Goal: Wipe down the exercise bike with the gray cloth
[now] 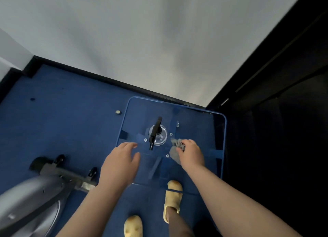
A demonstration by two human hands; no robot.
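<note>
My right hand [190, 152] grips a crumpled gray cloth [174, 152] on top of a clear glass table [204, 126]. My left hand [122, 158] hovers open over the table's near left part, fingers relaxed and holding nothing. A clear spray bottle with a black trigger head [157, 133] stands on the glass between and just beyond the two hands. The gray exercise bike [35, 192] sits at the lower left, showing its silver housing and its base bar with black wheels.
Blue carpet covers the floor. A white wall with a black skirting board runs behind the table. A dark cabinet or door fills the right side. My feet in yellow slippers [173, 199] stand under the table's near edge. A small metal object [118, 112] lies on the carpet.
</note>
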